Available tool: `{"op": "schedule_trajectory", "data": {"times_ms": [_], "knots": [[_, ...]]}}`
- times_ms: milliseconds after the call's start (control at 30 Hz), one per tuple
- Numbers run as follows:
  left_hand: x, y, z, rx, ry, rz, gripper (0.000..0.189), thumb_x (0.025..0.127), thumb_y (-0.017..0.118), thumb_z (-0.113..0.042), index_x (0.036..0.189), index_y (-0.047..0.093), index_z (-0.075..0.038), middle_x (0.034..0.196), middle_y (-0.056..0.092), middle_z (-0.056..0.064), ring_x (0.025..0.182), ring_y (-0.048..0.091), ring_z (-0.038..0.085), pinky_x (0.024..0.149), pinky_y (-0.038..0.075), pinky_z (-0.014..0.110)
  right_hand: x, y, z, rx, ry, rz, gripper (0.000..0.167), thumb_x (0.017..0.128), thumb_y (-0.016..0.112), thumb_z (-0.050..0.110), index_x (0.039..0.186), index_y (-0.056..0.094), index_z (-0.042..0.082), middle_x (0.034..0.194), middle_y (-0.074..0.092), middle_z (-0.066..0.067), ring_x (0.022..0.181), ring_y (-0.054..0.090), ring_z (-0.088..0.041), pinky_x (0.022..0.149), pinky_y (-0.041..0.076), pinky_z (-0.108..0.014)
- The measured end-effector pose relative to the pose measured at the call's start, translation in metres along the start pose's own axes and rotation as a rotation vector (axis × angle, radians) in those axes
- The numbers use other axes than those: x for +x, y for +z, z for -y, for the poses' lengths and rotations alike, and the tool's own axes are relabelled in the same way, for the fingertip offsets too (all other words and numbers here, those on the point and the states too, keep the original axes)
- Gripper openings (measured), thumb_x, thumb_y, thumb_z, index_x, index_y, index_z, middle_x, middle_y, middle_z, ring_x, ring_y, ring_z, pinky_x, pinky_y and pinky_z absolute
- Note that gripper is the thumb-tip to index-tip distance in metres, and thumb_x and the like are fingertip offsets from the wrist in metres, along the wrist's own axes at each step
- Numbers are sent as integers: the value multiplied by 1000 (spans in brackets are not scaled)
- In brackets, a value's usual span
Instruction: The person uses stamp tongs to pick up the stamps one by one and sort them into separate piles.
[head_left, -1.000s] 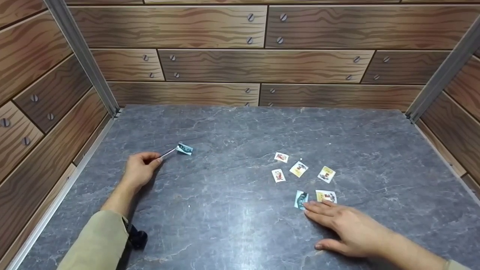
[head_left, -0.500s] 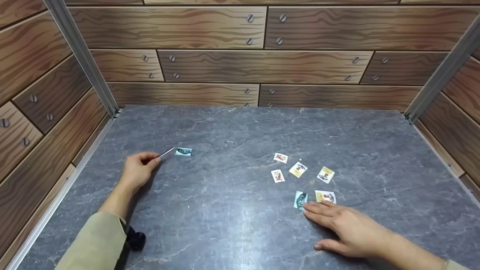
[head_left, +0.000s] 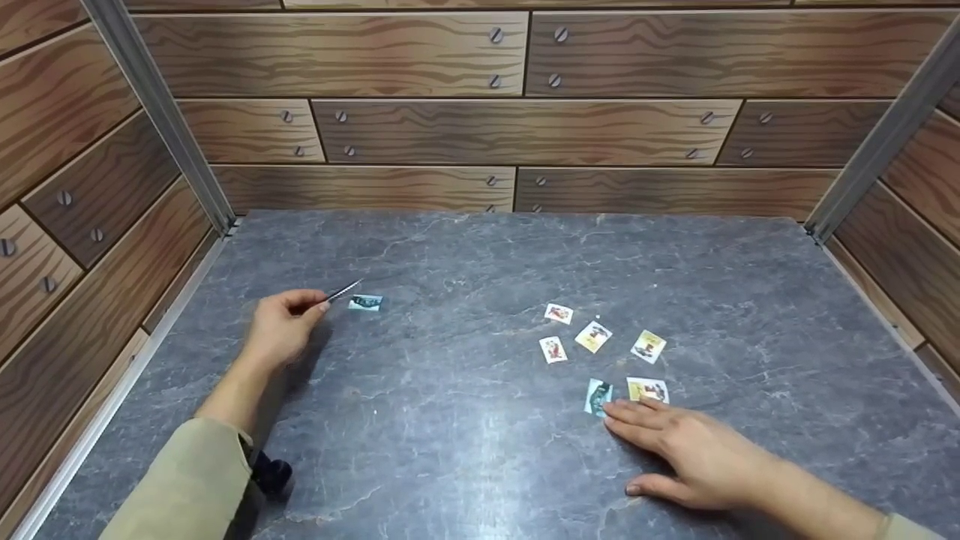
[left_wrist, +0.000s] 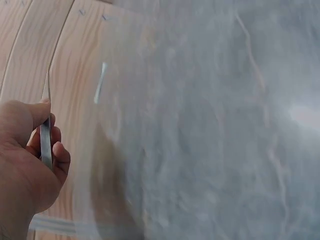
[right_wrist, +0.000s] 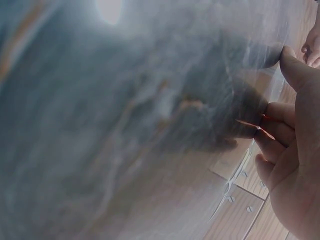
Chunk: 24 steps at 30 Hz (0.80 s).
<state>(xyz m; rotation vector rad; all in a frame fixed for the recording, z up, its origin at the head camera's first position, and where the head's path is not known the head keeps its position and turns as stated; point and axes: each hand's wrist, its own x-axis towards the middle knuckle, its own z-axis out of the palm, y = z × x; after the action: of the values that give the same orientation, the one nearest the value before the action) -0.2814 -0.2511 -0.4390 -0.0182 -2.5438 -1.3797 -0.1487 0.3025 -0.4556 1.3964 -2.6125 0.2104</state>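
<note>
My left hand [head_left: 281, 330] pinches a pair of slim metal tweezers [head_left: 345, 290] between thumb and fingers. In the left wrist view the tweezers [left_wrist: 46, 142] run along the palm, tips pointing away. Just below the tips, a small teal picture card [head_left: 365, 303] lies flat on the table, apart from them. On the right side, my right hand [head_left: 697, 457] rests palm down with straight fingers. Its fingertips touch a second teal card [head_left: 598, 397] and partly cover a yellow-and-white card [head_left: 648, 388].
Beyond the right hand lie two more yellow cards [head_left: 594, 337] and two smaller white cards with red pictures [head_left: 553, 349]. The grey marbled table [head_left: 450, 262] is bounded by wood-patterned walls [head_left: 420, 131] at the back and sides.
The teal card at the tweezers' tips was tilted, then came to lie flat on the table. The left hand has since lifted the tweezers up and away from it. The right hand stays put.
</note>
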Motion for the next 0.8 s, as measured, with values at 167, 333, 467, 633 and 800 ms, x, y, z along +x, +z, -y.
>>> {"op": "schedule_trajectory", "data": {"times_ms": [167, 333, 467, 633, 800], "knots": [[0, 12, -19, -19, 62, 38, 16, 99, 72, -3, 111, 77, 6, 101, 75, 15, 90, 63, 17, 79, 48, 19, 0, 1, 0, 4, -16, -14, 70, 98, 72, 55, 148, 62, 8, 155, 58, -6, 137, 59, -27, 125, 14, -23], [-2, 26, -40, -11, 111, 93, 16, 98, 73, -3, 112, 78, 4, 102, 76, 15, 95, 66, 22, 82, 49, 23, 1, 1, 0, 16, -28, -28, 70, 97, 73, 54, 147, 62, 6, 154, 58, -8, 136, 59, -29, 125, 12, -22], [-6, 39, -58, -43, 144, 128, 16, 97, 75, -3, 111, 79, 3, 100, 77, 13, 93, 67, 22, 81, 50, 25, 0, 1, 0, 19, -13, -14, 70, 98, 72, 54, 148, 61, 7, 155, 57, -7, 137, 58, -28, 125, 16, -23], [-13, 57, -78, -66, 217, 180, 13, 94, 78, -2, 107, 80, 0, 98, 77, 9, 90, 65, 19, 80, 51, 28, 0, 0, 1, 15, -5, -5, 69, 98, 71, 54, 149, 61, 8, 155, 57, -6, 137, 58, -27, 122, 30, -32], [-19, 78, -92, -72, 285, 271, 12, 94, 78, -3, 106, 81, 0, 102, 76, 9, 92, 67, 20, 82, 54, 33, 0, 0, 1, 32, -2, -1, 69, 98, 72, 54, 148, 61, 7, 155, 57, -6, 138, 57, -27, 125, 19, -25]]}}
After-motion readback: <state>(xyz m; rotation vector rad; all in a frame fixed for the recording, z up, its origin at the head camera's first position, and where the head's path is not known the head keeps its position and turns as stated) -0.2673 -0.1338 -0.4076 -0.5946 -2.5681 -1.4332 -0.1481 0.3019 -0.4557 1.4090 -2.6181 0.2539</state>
